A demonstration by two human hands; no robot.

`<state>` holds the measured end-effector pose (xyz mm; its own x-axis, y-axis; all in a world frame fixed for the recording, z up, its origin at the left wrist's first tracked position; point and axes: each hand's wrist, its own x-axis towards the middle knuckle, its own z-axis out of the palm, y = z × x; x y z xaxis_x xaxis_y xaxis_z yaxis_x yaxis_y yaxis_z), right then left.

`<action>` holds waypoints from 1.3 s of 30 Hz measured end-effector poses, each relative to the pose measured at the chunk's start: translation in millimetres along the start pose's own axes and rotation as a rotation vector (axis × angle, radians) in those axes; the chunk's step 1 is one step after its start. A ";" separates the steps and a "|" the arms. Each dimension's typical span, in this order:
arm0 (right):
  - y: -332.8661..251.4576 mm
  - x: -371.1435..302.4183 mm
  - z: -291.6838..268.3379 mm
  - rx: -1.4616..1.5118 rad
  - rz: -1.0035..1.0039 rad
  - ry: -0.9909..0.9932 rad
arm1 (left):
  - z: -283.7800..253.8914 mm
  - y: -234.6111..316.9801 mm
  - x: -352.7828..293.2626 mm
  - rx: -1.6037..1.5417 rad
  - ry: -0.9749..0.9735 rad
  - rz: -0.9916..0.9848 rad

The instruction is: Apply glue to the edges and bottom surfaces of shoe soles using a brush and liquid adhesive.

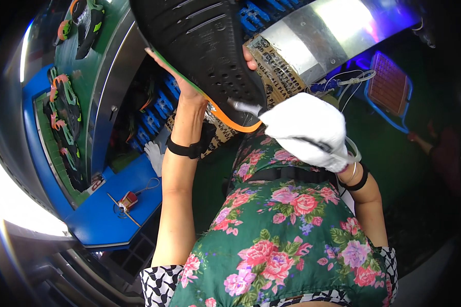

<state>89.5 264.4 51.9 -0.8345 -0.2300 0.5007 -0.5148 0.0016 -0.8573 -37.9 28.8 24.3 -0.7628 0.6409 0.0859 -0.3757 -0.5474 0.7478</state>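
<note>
A black shoe [210, 56] with a green and orange edge is held up in front of me. Its broad black face has ridges and a patch of small holes. My bare left hand [189, 88] grips it from the left and underneath, with fingertips showing past its right side. My right hand [307, 130] wears a white glove and is closed around a slim tool [248, 108] with a pale, shiny tip. That tip lies over the black face close to the orange end; whether it touches cannot be made out. The glove hides my right fingers.
On the left, a green conveyor belt [115, 38] carries several black, orange and green shoes. Below it, a blue table [100, 220] bears a small red item [128, 200]. A white glove [154, 157] hangs by the table. Beyond are a metal panel [292, 43] and a blue-framed rack [389, 84].
</note>
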 end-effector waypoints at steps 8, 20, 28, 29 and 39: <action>0.2 1.7 -1.7 0.245 -0.002 -0.152 | 0.6 1.3 4.4 0.004 0.025 -0.182; 7.2 6.7 -3.7 0.171 -0.058 -0.221 | -5.6 -5.6 7.4 -0.030 0.052 -0.381; 11.1 2.7 3.0 0.228 -0.078 -0.366 | 3.2 -5.9 9.3 0.141 0.131 -0.559; 10.0 4.9 -0.5 0.396 -0.018 -0.368 | 7.9 -5.0 10.8 0.178 0.183 -0.572; 18.6 19.0 -13.2 0.140 -0.114 -0.444 | -3.1 -11.8 25.8 0.090 0.210 -0.783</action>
<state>61.5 272.9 47.0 -0.5936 -0.6150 0.5190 -0.5416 -0.1717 -0.8229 -54.8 50.2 15.6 -0.3824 0.7007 -0.6023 -0.8040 0.0688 0.5906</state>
